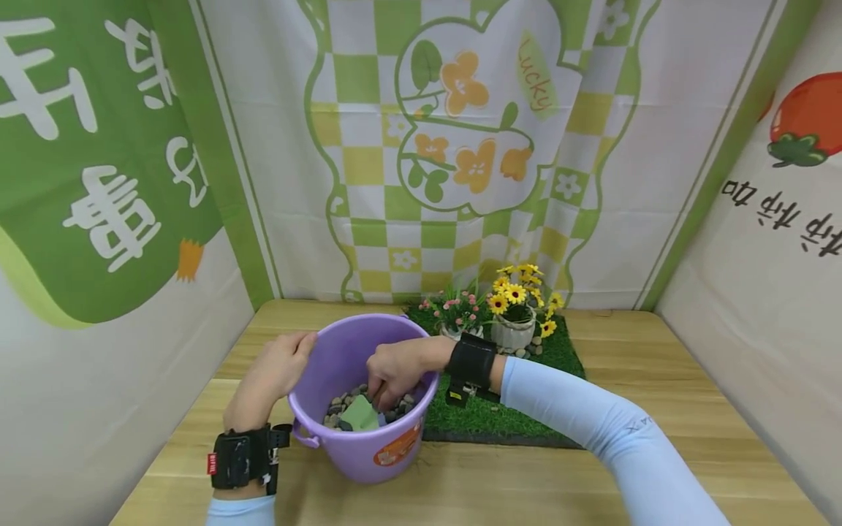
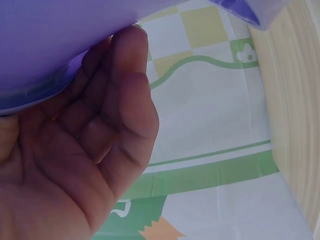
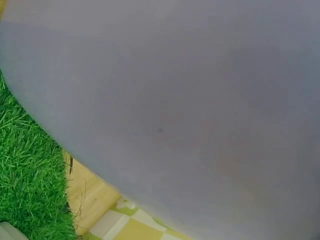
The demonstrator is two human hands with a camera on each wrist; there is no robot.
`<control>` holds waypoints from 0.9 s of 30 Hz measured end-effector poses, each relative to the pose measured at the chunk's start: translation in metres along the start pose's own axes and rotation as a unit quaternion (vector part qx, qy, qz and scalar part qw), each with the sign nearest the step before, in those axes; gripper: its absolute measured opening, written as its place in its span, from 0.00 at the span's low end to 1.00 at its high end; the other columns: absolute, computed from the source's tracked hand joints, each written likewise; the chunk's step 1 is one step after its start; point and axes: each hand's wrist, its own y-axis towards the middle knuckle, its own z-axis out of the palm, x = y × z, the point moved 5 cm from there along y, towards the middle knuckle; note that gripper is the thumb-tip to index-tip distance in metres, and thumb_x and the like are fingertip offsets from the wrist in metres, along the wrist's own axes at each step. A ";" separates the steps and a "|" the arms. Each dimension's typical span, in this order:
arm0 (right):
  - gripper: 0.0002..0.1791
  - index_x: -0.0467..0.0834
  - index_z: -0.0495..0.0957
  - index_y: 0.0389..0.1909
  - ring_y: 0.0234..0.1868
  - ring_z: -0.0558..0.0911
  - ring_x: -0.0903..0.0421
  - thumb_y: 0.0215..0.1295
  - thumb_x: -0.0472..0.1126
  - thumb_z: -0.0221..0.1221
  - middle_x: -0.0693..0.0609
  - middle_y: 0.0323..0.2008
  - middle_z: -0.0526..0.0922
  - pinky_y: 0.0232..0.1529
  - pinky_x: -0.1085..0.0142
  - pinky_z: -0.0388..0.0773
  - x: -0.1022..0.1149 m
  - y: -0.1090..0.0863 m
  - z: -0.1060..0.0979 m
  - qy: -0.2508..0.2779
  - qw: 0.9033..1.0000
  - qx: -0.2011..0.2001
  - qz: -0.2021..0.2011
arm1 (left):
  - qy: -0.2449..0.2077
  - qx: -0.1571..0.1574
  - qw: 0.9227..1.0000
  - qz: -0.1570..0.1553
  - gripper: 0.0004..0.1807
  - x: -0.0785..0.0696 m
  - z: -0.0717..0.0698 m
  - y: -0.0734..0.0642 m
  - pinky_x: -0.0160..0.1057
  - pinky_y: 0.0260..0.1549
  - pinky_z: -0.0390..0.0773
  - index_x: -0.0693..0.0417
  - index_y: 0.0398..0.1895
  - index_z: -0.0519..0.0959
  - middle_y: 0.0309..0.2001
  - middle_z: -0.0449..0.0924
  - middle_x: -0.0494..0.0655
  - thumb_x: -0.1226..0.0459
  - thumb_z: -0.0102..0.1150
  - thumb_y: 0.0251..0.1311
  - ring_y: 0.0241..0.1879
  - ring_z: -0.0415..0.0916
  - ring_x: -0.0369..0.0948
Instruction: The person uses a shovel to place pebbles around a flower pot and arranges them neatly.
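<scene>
A purple bucket stands on the table, with small pebbles in its bottom. My left hand grips its rim at the left; in the left wrist view the curled fingers of that hand lie against the purple plastic. Inside the bucket, my right hand reaches down to the pebbles with bent fingers. Its fingertips are partly hidden, so I cannot tell whether they pinch something. Just left of them, a flat light green piece lies on the pebbles. Pale purple bucket wall fills most of the right wrist view.
Right of the bucket lies a green artificial grass mat. On its back part stand a white pot of yellow flowers and a pot of pink flowers, with pebbles beside them. Printed curtains enclose the wooden table.
</scene>
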 end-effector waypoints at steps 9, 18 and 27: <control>0.08 0.49 0.88 0.32 0.23 0.77 0.76 0.61 0.46 0.63 0.68 0.26 0.83 0.29 0.82 0.73 -0.004 -0.004 -0.005 0.040 0.999 -0.031 -0.009 | -0.001 -0.004 1.000 0.005 0.31 0.003 0.000 0.000 0.61 0.55 0.65 0.68 0.62 0.71 0.57 0.72 0.67 0.52 0.28 0.76 0.57 0.66 0.63; 0.11 0.48 0.88 0.39 0.31 0.78 0.79 0.60 0.47 0.63 0.65 0.32 0.85 0.36 0.83 0.73 -0.006 -0.013 -0.014 0.059 0.997 -0.046 0.005 | -0.015 0.004 1.000 -0.005 0.32 0.002 0.000 0.001 0.61 0.55 0.66 0.66 0.63 0.70 0.57 0.72 0.65 0.50 0.27 0.76 0.56 0.68 0.62; 0.10 0.50 0.86 0.36 0.27 0.76 0.74 0.63 0.49 0.61 0.65 0.28 0.82 0.32 0.81 0.72 -0.004 -0.022 -0.020 0.048 0.996 -0.072 0.025 | -0.010 -0.003 1.000 0.005 0.32 0.002 -0.002 0.001 0.61 0.55 0.65 0.66 0.62 0.71 0.57 0.73 0.64 0.50 0.27 0.76 0.57 0.67 0.62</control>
